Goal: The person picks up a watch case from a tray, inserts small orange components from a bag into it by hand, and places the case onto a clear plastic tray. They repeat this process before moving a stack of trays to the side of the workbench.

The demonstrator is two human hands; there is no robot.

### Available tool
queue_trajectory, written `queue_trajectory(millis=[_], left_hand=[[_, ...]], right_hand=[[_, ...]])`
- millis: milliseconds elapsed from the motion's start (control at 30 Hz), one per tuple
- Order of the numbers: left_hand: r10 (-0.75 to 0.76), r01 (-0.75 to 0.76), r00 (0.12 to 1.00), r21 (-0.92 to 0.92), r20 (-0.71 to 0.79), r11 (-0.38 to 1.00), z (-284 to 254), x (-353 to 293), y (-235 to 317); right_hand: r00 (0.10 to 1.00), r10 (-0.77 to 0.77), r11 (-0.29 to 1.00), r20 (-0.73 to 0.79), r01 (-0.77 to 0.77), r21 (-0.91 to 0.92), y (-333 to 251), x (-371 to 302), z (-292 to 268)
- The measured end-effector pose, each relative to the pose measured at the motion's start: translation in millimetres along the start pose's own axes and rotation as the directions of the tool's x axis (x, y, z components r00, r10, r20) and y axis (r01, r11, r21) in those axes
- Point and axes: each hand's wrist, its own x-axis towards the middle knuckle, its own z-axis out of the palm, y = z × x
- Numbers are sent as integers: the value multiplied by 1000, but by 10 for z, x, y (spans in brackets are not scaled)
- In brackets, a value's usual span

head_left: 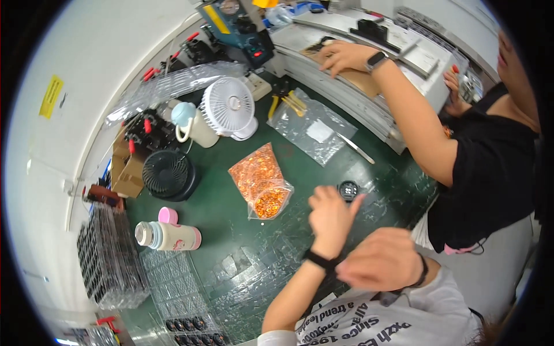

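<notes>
My left hand is over the green table, its fingers bent and its thumb spread apart, with nothing visible between them. Just beyond the thumb lies a small round black part. A black band circles my left wrist. My right hand is raised in front of my shirt, its fingertips close to that band; whether they touch it I cannot tell. Motion blurs its fingers. Left of my left hand lie clear bags of small orange rings. White tweezers rest beyond, beside a flat clear bag.
A co-worker's hand rests on the white machine at the far right. A white fan, a black fan, a bottle and stacked clear trays line the left. Yellow-handled pliers lie farther back.
</notes>
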Motion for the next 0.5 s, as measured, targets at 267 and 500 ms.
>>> queue_trajectory(millis=[267,500], left_hand=[[311,-274,948,-318,72,908,196,-198,-441],[35,170,969,-759,246,629,-572,-681,-1664]], right_hand=[[884,377,918,277,-396,15,664,398,412],[855,286,957,432,-230,-177,1117,285,1458]])
